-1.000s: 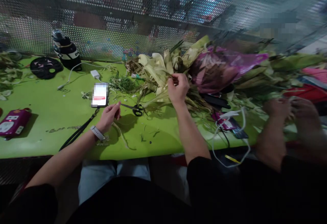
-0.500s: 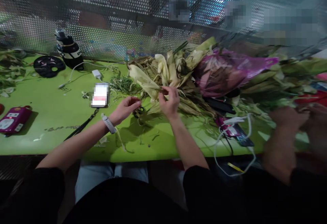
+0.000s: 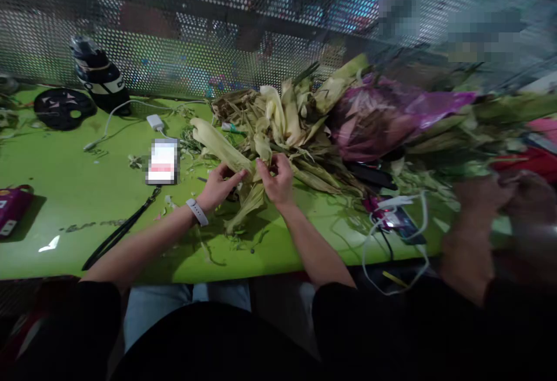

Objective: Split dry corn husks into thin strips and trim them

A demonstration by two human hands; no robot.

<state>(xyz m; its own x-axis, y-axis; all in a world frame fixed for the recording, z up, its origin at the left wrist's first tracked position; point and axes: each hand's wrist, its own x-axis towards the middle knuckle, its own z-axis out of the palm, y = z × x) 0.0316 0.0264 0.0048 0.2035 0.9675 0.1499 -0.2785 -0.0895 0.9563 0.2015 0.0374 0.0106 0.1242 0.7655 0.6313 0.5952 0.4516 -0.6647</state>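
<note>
Between my hands is a pale yellow-green corn husk [image 3: 220,146], its broad end pointing up and left and its drier leaves hanging toward the table edge. My left hand [image 3: 221,187], with a white watch band on the wrist, is closed on the husk from the left, thumb on top. My right hand [image 3: 277,181] pinches the husk's other end, fingers curled. Behind them spreads a heap of dry corn husks [image 3: 289,117]. The scissors seen earlier are mostly hidden by my left hand and the husk.
On the green table [image 3: 108,195] lie a phone [image 3: 162,162] with a strap, a white cable adapter [image 3: 155,122], a black mask [image 3: 64,108] and a dark bottle [image 3: 102,79]. A pink plastic bag [image 3: 369,114] sits right of the heap. A co-worker's hands [image 3: 478,201] are at far right.
My right hand has drawn a husk from the heap toward me and left. My left hand has moved right from beside the phone and now holds the husk too.
</note>
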